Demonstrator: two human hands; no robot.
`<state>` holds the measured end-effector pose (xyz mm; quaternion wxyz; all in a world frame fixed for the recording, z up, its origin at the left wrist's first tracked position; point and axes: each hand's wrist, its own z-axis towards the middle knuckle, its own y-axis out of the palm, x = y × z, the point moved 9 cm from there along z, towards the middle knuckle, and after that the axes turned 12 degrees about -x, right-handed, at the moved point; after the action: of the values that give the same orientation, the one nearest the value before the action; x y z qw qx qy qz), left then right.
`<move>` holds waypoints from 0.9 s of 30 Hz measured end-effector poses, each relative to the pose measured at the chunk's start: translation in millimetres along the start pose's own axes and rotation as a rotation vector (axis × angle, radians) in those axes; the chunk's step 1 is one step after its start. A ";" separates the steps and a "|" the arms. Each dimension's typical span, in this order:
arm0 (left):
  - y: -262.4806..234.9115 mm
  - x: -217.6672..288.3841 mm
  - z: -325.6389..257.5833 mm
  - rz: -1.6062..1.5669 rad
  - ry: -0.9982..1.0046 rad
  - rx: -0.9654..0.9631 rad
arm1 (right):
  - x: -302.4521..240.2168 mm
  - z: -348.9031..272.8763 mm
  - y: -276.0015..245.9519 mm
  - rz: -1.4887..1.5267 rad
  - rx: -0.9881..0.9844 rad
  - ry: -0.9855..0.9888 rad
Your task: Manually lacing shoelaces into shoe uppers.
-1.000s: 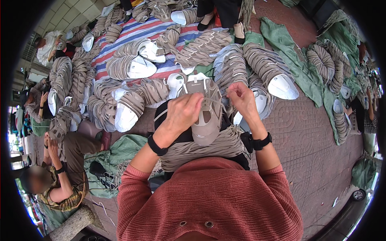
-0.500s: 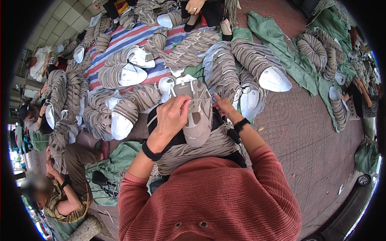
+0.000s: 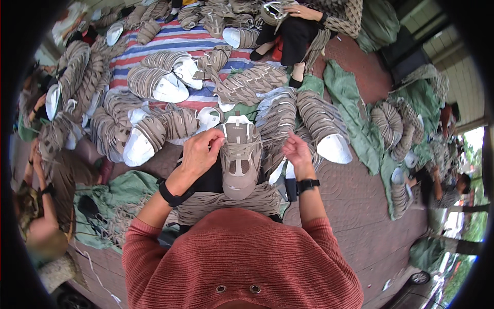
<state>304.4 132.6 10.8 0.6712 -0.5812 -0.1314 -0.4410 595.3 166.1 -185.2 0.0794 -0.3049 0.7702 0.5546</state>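
Right in the middle, a beige shoe (image 3: 240, 160) rests on the person's lap, toe toward the body and tongue pointing away, sitting on top of a bundle of shoe uppers (image 3: 226, 201) stacked across the knees. Beige laces (image 3: 267, 141) run across its front. The left hand (image 3: 199, 154) is at the shoe's left side near the top eyelets, fingers pinched together on a lace. The right hand (image 3: 297, 153) is off to the shoe's right, a little apart from it, fingers curled around a lace end stretched out from the shoe. Each wrist wears a black band (the right one looks like a watch (image 3: 307, 184)).

Beyond the shoe, rows of stacked beige uppers with white ends (image 3: 154, 134) fan out over a striped mat (image 3: 170, 44) and a green sheet (image 3: 355, 110). Further right lie more bundles (image 3: 393, 126) on the brown floor (image 3: 355, 206). At the top, another person (image 3: 309, 23) sits with a shoe in hand; at the left edge a third person (image 3: 41, 206) bends over more bundles.
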 end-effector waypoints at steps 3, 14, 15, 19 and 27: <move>1.1 -1.9 3.3 -0.041 0.010 0.015 | -51.3 -30.1 63.0 -0.152 -0.111 -0.172; -10.3 37.9 37.5 -0.282 0.213 0.077 | -196.9 -154.0 227.8 -0.676 -0.148 -0.855; -13.7 28.6 34.8 -0.286 0.169 0.087 | -197.4 -157.2 231.4 -0.688 -0.152 -0.859; -19.3 3.2 24.7 -0.353 0.078 0.114 | -173.8 -148.7 238.8 -0.649 -0.145 -0.863; 8.1 25.1 25.0 -0.667 0.038 -0.032 | 24.0 -83.5 270.2 -1.929 -0.256 -0.597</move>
<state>333.3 143.4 29.9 0.4832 -0.5083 -0.2946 -0.6492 443.4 135.3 52.6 0.6486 -0.6514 0.0794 0.3857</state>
